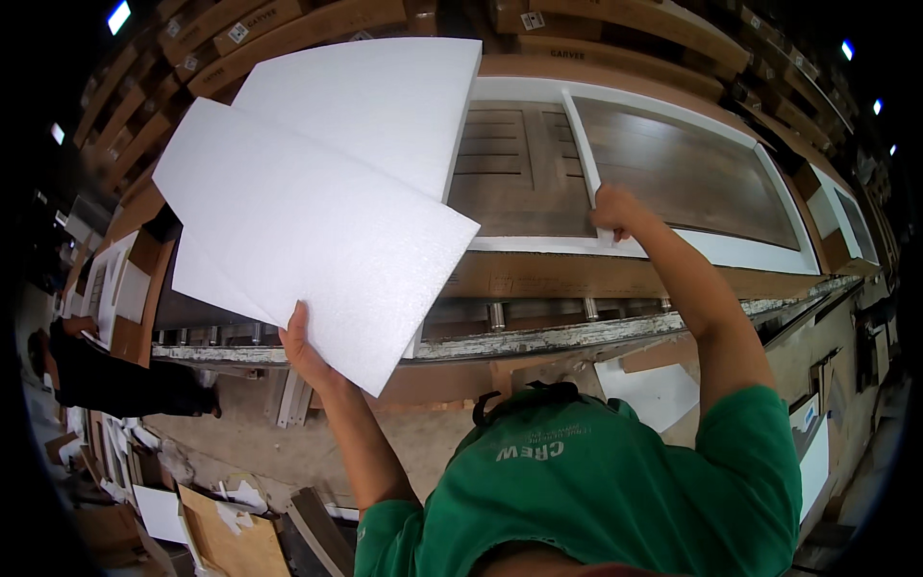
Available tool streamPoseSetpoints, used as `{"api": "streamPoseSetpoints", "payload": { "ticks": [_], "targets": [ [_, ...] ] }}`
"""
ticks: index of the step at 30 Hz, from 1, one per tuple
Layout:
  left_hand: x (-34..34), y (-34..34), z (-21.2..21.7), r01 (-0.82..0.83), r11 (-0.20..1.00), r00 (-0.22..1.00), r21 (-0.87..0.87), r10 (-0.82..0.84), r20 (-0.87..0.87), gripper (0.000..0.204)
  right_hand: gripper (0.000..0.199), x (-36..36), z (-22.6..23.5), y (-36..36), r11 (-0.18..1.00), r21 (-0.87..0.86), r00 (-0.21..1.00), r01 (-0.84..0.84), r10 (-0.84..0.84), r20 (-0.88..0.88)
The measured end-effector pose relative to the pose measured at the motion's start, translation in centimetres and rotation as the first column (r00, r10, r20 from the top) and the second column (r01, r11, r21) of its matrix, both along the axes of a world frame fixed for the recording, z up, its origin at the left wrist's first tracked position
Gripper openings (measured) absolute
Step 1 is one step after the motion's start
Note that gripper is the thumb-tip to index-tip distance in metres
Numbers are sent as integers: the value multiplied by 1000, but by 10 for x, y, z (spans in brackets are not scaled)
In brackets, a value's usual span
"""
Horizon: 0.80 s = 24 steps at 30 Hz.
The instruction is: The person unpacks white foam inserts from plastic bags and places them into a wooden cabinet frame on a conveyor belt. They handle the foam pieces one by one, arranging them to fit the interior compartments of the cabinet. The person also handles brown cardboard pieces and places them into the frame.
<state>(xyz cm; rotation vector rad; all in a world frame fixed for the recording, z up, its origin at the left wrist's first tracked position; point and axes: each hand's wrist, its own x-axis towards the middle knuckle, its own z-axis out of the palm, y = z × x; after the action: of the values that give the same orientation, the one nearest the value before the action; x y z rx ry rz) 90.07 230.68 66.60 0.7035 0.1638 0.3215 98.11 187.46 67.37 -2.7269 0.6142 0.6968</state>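
Note:
My left hand (306,344) grips the near edge of a white foam sheet (317,221), thumb on top and fingers hidden beneath. Under and behind it a second white foam sheet (375,106) lies askew, partly covered. To the right, my right hand (617,212) is closed at the near end of a white foam strip (583,144) inside a long open cardboard box (567,279). That strip stands between a brown slatted wooden panel (500,154) and a plain brown wood-grain panel (692,163). White foam edging (750,252) lines the box.
The box rests on a roller conveyor with a worn rail (538,338). Stacked cardboard boxes (635,58) rise behind it. Another open box (139,288) stands at the left, beside a person in dark clothing (125,380). Cardboard and foam scraps (231,534) litter the floor.

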Motion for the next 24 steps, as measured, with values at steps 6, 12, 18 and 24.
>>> {"api": "streamPoseSetpoints", "payload": {
  "ticks": [6,12,18,24],
  "targets": [
    [-1,-22,8,-71,996,997,53,72,-26,46,54,-1,-23,-17,915,-306,949,-263,302,86],
    [7,-37,6,-148,966,988,212,152,-4,35,67,2,-48,-30,744,-576,869,-338,482,113],
    [6,-51,8,-180,946,979,270,198,-40,42,56,4,18,-21,736,-522,816,-432,565,122],
    [2,-67,8,-151,972,986,179,161,-46,41,54,-13,53,79,658,343,678,-670,356,643]
  ]
}}
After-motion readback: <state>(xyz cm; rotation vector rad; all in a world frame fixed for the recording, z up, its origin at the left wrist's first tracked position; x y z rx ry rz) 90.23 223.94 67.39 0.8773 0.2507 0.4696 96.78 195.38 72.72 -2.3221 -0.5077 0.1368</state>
